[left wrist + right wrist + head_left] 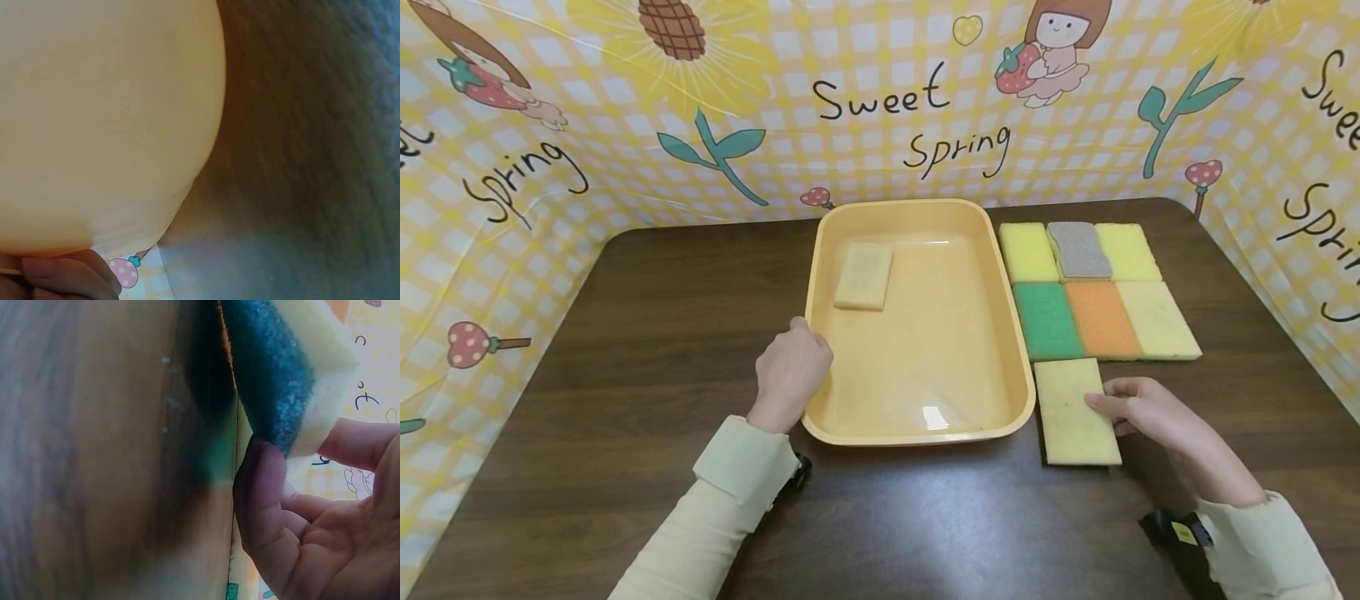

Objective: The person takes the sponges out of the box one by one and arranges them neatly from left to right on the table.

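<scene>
My left hand (790, 377) grips the left rim of a pale yellow plastic tray (943, 354). In the left wrist view its curled fingers (69, 275) show at the lower left corner, partly cut off. One pale yellow sponge (863, 277) lies flat in the tray's upper left part. To the right of the tray, my right hand (1161, 421) pinches another sponge (1070, 417) by its right edge, thumb on top. The right wrist view shows that sponge's blue-green scouring side (275, 375) facing the table, lifted off it.
Two rows of sponges lie close along the tray's right side: a grey-topped one (1081, 250) between yellow ones (1129, 252) at the back, then a green one (1049, 321), an orange one (1103, 319) and a pale one (1159, 321). A patterned cloth (880, 50) surrounds the brown table (647, 333).
</scene>
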`<state>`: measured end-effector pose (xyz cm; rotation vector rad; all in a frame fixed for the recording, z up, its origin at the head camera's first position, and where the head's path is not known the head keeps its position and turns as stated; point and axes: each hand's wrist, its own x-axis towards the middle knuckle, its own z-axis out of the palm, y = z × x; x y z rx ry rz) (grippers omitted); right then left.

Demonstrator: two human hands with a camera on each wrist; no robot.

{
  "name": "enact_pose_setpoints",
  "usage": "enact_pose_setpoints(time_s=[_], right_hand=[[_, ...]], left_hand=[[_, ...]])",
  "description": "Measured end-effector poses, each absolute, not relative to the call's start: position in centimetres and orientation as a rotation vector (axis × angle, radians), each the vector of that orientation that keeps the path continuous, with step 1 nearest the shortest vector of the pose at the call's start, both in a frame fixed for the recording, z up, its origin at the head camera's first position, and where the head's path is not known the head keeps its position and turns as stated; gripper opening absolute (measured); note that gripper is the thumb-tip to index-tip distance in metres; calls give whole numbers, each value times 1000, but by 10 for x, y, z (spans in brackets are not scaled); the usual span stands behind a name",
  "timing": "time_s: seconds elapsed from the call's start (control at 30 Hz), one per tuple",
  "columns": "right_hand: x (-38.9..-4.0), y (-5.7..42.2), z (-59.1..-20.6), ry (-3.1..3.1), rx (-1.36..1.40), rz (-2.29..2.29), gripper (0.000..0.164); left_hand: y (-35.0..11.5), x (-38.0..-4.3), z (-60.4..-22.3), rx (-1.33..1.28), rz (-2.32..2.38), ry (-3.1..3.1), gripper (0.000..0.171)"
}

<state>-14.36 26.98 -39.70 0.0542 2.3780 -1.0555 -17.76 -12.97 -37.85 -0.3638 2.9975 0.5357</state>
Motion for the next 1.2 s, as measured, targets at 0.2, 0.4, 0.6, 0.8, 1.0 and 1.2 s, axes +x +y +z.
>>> enact_pose_setpoints(time_s=[0.2, 0.4, 0.6, 0.8, 1.0, 1.2], right_hand=[[-144, 270, -399, 2379, 47, -1055, 49], [-144, 272, -400, 2393, 73, -1044, 56], [-145, 271, -400, 2411, 86, -1020, 51], [-146, 270, -400, 2419, 96, -1013, 49], [-146, 270, -400, 2432, 88, -1009, 46], [-145, 268, -400, 2441, 85, -1005, 47]], left_hand=[[-130, -178, -379, -365, 537, 3004, 30], [-129, -178, -379, -358, 539, 3004, 30], [-130, -178, -379, -356, 540, 3005, 30], [-130, -178, -379, -352, 532, 3010, 30], [-129, -177, -379, -349, 531, 3021, 29], [-129, -177, -379, -352, 537, 3014, 30]])
